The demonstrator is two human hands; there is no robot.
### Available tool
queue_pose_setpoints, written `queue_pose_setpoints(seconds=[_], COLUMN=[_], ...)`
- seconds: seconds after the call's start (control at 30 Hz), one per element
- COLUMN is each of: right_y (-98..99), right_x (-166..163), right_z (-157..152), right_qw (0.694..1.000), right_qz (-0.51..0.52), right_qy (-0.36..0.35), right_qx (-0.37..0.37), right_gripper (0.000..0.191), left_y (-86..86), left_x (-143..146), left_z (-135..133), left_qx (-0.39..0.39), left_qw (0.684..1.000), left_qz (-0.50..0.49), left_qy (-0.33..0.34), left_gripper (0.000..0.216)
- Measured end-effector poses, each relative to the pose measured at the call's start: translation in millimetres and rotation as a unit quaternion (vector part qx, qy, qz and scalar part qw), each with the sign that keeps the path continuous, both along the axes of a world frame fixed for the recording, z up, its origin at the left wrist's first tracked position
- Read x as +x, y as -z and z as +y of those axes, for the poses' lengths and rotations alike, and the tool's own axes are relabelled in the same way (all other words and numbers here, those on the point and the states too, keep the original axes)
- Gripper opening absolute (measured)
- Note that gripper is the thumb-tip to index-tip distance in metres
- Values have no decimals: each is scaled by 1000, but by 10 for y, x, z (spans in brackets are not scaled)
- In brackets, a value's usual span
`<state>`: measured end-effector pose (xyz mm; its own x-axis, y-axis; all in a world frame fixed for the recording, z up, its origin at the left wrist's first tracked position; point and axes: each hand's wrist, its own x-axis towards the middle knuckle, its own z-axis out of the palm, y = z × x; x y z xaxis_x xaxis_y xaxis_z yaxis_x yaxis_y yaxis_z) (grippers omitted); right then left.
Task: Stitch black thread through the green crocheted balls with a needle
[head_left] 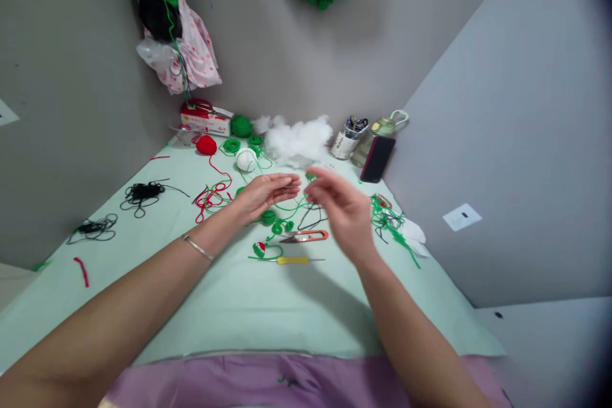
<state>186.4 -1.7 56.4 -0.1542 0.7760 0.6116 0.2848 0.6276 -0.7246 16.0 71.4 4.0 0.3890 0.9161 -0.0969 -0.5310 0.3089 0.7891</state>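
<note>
My left hand [268, 195] is raised over the middle of the table, its fingers pressed together and pointing right; whatever they pinch is too small to make out. Facing it, my right hand [343, 211] is blurred, with bent fingers and a bit of green yarn [310, 176] at the fingertips. Below the hands lie orange thread snips [310, 236] and a yellow-handled crochet hook [292, 260]. A small red, white and green crocheted piece [259, 248] rests beside the hook, with a green tail. Small green crocheted pieces [277, 227] lie under my left hand.
Red yarn [206, 145], a white ball [246, 159] and stuffing [299, 140] lie at the back. A pen cup [345, 143], phone [378, 159] and bottle [384, 125] stand back right. Black yarn [146, 191] lies left, green scraps [389, 220] right. A yarn bag [196, 44] hangs on the wall.
</note>
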Motion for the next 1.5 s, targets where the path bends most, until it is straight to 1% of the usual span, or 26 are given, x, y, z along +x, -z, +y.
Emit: queue_pose_setpoints(seconds=[0.07, 0.13, 0.23, 0.33, 0.4, 0.47, 0.53, 0.6, 0.63, 0.67, 0.7, 0.83, 0.9, 0.97, 1.03, 1.13, 1.3, 1.37, 1.43, 1.47, 1.5], right_y=[-88, -111, -64, 6, 33, 42, 46, 62, 76, 96, 119, 220, 260, 291, 319, 362, 398, 374, 323, 291, 258], right_x=[388, 794, 1313, 1645, 1784, 1888, 1972, 2043, 2076, 2107, 2138, 2258, 2311, 2354, 2387, 2431, 2521, 2560, 2581, 2572, 2540], right_z=[203, 382, 523, 520, 487, 456, 434, 425, 425, 429, 435, 478, 502, 529, 557, 594, 595, 567, 536, 525, 518], right_qw=[992, 972, 920, 869, 850, 841, 838, 846, 851, 858, 865, 899, 912, 918, 918, 915, 900, 894, 889, 887, 886], right_qz=[110, 211, 361, 466, 501, 517, 520, 505, 495, 482, 467, 387, 349, 324, 313, 309, 322, 326, 331, 333, 335], right_qy=[57, 96, 143, 153, 148, 147, 151, 161, 166, 171, 177, 202, 215, 230, 242, 258, 284, 293, 301, 304, 305], right_qx=[-27, -42, -49, -61, -65, -62, -59, -57, -56, -53, -50, -35, -25, -9, 11, 39, 79, 92, 101, 102, 100], right_gripper=[36, 41, 20, 10, 7, 7, 6, 7, 8, 10, 12, 22, 27, 31, 32, 33, 44, 49, 52, 52, 51], left_y=[-40, -70, -88, -95, -98, -98, -91, -80, -72, -63, -51, 21, 66, 107, 134, 149, 168, 187, 193, 185, 167], left_x=[-203, -418, -713, -933, -1040, -1130, -1213, -1287, -1317, -1341, -1359, -1418, -1467, -1528, -1582, -1619, -1661, -1713, -1757, -1759, -1737], left_z=[-6, -11, -34, -76, -99, -106, -99, -85, -78, -71, -64, -24, 8, 42, 70, 87, 99, 121, 144, 148, 141], left_qx=[15, 36, 66, 102, 140, 189, 232, 256, 262, 267, 270, 265, 249, 230, 218, 206, 177, 169, 164, 160, 156], left_qw=[999, 992, 976, 954, 930, 891, 835, 779, 759, 748, 745, 751, 743, 732, 726, 720, 687, 676, 679, 687, 705], left_qz=[50, 109, 179, 239, 287, 345, 417, 482, 503, 515, 519, 526, 543, 557, 563, 577, 636, 647, 635, 619, 595], left_qy=[-14, -53, -102, -148, -184, -227, -274, -308, -318, -322, -321, -298, -302, -317, -328, -326, -302, -309, -331, -345, -354], left_gripper=[13, 13, 19, 27, 33, 34, 31, 27, 26, 26, 26, 24, 19, 14, 12, 9, 6, 5, 6, 6, 7])
